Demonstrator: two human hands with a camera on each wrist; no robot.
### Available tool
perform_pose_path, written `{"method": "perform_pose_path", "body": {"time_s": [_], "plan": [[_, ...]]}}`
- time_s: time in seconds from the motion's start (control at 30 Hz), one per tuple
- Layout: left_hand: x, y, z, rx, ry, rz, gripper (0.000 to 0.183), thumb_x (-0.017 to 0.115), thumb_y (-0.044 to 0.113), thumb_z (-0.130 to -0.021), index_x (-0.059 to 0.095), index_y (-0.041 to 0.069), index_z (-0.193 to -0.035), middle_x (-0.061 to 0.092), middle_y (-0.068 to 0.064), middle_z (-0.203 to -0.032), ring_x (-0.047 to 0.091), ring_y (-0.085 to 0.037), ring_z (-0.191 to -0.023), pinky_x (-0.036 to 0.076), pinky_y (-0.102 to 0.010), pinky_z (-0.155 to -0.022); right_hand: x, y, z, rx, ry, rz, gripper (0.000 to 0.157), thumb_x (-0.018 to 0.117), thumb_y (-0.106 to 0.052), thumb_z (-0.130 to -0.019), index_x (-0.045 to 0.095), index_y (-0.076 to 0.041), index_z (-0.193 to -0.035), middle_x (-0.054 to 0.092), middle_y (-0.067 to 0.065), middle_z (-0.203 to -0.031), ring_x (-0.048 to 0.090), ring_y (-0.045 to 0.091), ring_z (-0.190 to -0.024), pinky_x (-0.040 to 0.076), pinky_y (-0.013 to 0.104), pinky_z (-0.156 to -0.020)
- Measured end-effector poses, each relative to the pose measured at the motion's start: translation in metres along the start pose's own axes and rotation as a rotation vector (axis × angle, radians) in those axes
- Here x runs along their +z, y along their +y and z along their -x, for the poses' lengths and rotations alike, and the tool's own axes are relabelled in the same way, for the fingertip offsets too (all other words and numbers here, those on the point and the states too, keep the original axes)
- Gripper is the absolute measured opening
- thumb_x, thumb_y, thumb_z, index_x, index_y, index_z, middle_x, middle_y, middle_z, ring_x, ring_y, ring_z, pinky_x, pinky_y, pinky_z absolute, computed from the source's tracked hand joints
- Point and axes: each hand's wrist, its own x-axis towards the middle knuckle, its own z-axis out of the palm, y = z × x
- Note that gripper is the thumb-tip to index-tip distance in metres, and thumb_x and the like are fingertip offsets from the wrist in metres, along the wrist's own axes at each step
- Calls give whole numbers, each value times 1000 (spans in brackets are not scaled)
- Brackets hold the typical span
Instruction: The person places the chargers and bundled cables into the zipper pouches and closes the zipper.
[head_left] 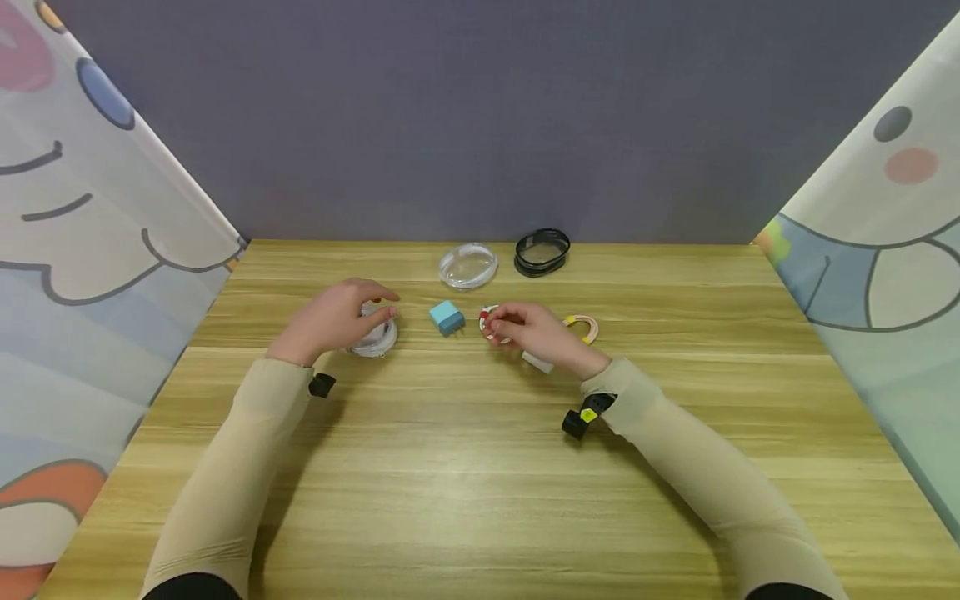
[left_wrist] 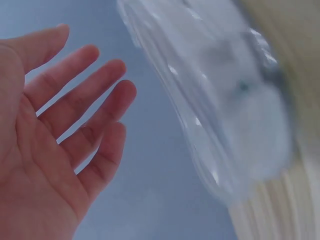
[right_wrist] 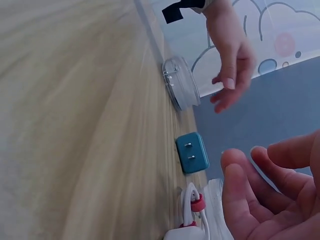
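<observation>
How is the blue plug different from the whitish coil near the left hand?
The blue plug is a solid-looking block, while the whitish coil is round and looped. The plug has two metal prongs; none show on the coil. In the head view, the left hand partly hides the coil, but the plug is uncovered. Both lie on the wooden table.

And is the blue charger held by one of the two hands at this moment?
No, the blue charger rests on the wooden table between the left hand and the right hand, touched by neither.
</observation>
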Motion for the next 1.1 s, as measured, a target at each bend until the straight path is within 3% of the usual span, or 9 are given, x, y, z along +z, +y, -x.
{"method": "perform_pose_path", "body": {"time_s": [0.17, 0.3, 0.53, 0.6, 0.67, 0.77, 0.83, 0.93, 1.1], "plan": [[0, 10, -25, 19, -3, 72, 33, 61, 32, -100, 70, 12, -125, 67, -5, -122, 61, -25, -109, 48, -49, -90, 0, -5, -8, 15, 14, 14, 32, 53, -20, -105, 63, 0, -128, 67, 14, -117, 62, 23, -94, 52, 35, -75], [4, 17, -48, 26, 7, 127, 31, 63, 28, -99, 70, 13, -124, 67, -6, -123, 61, -24, -109, 48, -47, -88, 2, -7, -19, 19, 37, 25, 33, 54, -23, -105, 64, -3, -130, 68, 16, -114, 52, 20, -75, 39, 27, -58], [13, 25, -87, 6, 40, 219, 30, 68, 24, -95, 71, 13, -123, 66, -11, -124, 60, -27, -105, 47, -44, -83, 10, -10, -39, -3, 61, 20, 32, 55, -19, -104, 66, -5, -130, 66, 14, -122, 61, 21, -96, 48, 26, -75], [16, 26, -96, 1, 39, 236, 31, 69, 22, -95, 70, 13, -125, 65, -12, -127, 60, -25, -84, 47, -42, -74, 13, -10, -43, -4, 66, 45, 32, 55, -18, -103, 66, -5, -130, 66, 12, -122, 60, 19, -96, 47, 27, -76], [19, 24, -103, -9, 24, 249, 33, 69, 20, -95, 69, 13, -127, 64, -13, -130, 50, -20, -61, 44, -40, -64, 16, -10, -47, -4, 65, 69, 32, 56, -16, -103, 65, -5, -131, 66, 11, -123, 60, 18, -97, 47, 29, -78], [25, 23, -111, -30, -11, 271, 37, 68, 18, -95, 67, 14, -131, 61, -11, -134, 31, -17, -50, 41, -37, -62, 19, -10, -54, 3, 61, 81, 33, 58, -12, -101, 64, -4, -132, 65, 9, -127, 59, 19, -113, 49, 33, -90], [30, 22, -116, -42, -42, 271, 39, 68, 19, -95, 65, 14, -134, 59, -8, -138, 41, -18, -56, 44, -37, -72, 21, -9, -58, 12, 53, 60, 35, 60, -7, -99, 63, -4, -133, 64, 10, -130, 57, 22, -120, 48, 35, -96], [34, 21, -120, -52, -82, 278, 42, 68, 19, -95, 63, 14, -136, 52, -3, -146, 57, -24, -87, 43, -39, -86, 25, -7, -65, 22, 45, 55, 39, 63, -2, -95, 63, -5, -134, 61, 10, -134, 54, 24, -125, 44, 37, -102], [37, 22, -126, -29, -84, 212, 45, 68, 17, -92, 63, 12, -136, 43, 0, -154, 46, -30, -130, 38, -43, -103, 32, -5, -75, 16, 40, 111, 42, 70, 0, -89, 65, -5, -131, 61, 10, -134, 53, 25, -127, 42, 36, -105]]}}
